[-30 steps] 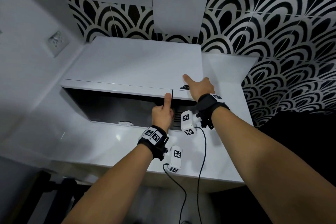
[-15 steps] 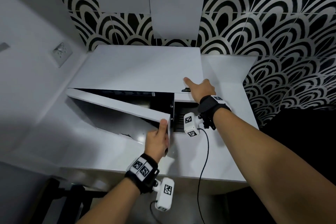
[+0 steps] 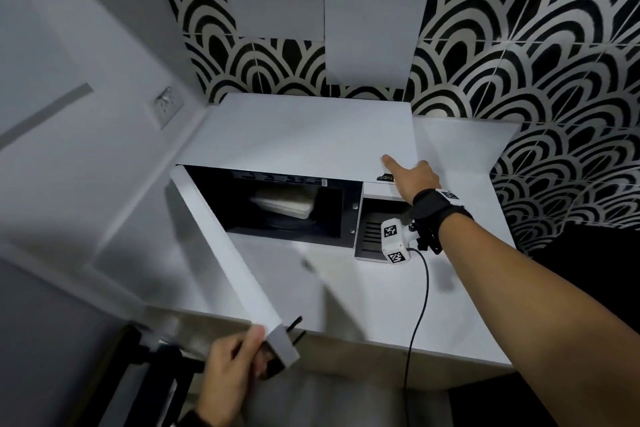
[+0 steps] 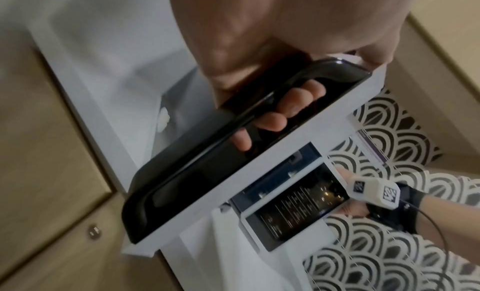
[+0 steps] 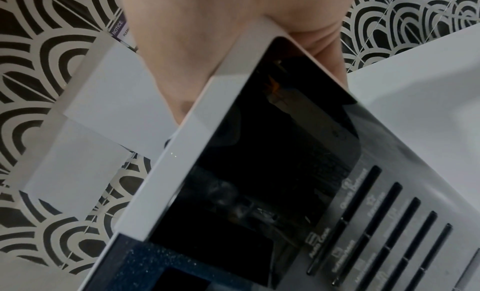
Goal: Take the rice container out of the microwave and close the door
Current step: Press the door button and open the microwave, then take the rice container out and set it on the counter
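The white microwave (image 3: 304, 135) stands on a white counter with its door (image 3: 228, 253) swung wide out to the left. Inside the dark cavity lies the pale, lidded rice container (image 3: 284, 206), slightly tilted. My left hand (image 3: 239, 364) grips the door's black handle (image 4: 207, 151) at the door's free end, fingers (image 4: 275, 119) curled behind the bar. My right hand (image 3: 408, 177) rests flat on the microwave's top front right corner, index finger straight, above the dark control panel (image 5: 272, 162).
The counter (image 3: 381, 305) runs in front of and to the right of the microwave, ending in an edge near me. A black-and-white patterned tile wall (image 3: 519, 62) stands behind. A wall socket (image 3: 166, 104) is on the left wall. A black frame (image 3: 145, 374) shows below the counter.
My left hand has pulled the door from shut to wide open, swinging it left and toward me. The rice container has come into sight. The right hand has stayed on the top.
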The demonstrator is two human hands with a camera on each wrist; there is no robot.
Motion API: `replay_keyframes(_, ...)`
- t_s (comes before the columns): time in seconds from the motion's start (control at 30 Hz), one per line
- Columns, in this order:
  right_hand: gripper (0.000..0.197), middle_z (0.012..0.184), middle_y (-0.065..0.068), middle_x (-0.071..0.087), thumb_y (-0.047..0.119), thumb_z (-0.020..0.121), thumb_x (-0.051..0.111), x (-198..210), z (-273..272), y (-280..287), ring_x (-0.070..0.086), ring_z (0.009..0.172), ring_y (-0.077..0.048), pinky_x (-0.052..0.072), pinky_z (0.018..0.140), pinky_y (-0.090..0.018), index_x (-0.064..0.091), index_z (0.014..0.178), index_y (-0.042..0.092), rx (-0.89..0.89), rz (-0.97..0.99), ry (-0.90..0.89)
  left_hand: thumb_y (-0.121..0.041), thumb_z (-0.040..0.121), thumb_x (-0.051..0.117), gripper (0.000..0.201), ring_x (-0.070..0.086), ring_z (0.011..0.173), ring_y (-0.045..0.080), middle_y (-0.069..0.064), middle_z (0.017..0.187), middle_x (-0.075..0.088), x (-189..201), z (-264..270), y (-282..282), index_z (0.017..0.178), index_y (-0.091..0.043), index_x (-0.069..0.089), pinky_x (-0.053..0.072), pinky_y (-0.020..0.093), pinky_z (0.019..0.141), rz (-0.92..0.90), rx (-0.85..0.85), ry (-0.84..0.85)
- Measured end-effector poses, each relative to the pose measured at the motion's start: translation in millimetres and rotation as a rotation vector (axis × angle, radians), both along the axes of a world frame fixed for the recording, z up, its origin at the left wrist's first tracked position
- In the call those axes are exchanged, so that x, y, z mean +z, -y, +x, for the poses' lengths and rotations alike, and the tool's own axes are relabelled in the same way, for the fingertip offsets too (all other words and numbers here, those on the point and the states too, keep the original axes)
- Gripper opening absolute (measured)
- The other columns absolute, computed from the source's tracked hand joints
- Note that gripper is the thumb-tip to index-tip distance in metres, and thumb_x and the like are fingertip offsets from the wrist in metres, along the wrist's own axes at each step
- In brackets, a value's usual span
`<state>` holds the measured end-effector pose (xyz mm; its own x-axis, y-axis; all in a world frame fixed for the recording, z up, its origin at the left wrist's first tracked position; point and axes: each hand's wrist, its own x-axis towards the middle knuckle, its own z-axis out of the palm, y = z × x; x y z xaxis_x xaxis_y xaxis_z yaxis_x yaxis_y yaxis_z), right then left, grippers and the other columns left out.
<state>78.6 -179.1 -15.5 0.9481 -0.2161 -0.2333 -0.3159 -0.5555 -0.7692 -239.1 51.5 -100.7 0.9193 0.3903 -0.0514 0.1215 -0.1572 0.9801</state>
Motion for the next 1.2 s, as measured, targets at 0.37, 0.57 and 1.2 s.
replay_keyframes(0.37, 0.092, 0.14, -0.02, 0.051, 0.07, 0.079, 0.056, -6, 3, 3, 0.051, 0.124, -0.038, 0.044, 0.098, -0.043, 0.039, 0.138, 0.002, 0.044, 0.012, 0.024, -0.052, 0.081, 0.048, 0.043, 0.066, 0.09, 0.023, 0.005, 0.095, 0.073, 8, -89, -75, 0.106, -0.023, 0.066, 0.05, 0.031, 0.074, 0.324, 0.392, -0.026)
replay_keyframes(0.57, 0.091, 0.139, -0.022, 0.051, 0.071, 0.079, 0.055, -15, 8, 12, 0.05, 0.125, -0.04, 0.042, 0.1, -0.045, 0.038, 0.136, 0.001, 0.097, 0.006, 0.032, -0.059, 0.085, 0.061, 0.03, 0.063, 0.085, -0.009, 0.004, 0.097, 0.073, 38, -111, -78, 0.099, -0.033, 0.066, 0.04, 0.0, 0.066, 0.424, 0.476, -0.11)
replay_keyframes(1.2, 0.016, 0.102, 0.01, 0.069, 0.025, 0.092, 0.055, -26, -154, -18, 0.063, 0.103, -0.004, 0.044, 0.093, -0.018, 0.068, 0.097, 0.017, 0.484, 0.159, 0.64, -0.024, 0.097, 0.055, 0.02, 0.064, 0.104, 0.009, -0.008, 0.106, 0.067, 28, 98, -46, 0.106, -0.017, 0.071, 0.051, 0.03, 0.088, 0.573, -0.046, 0.124)
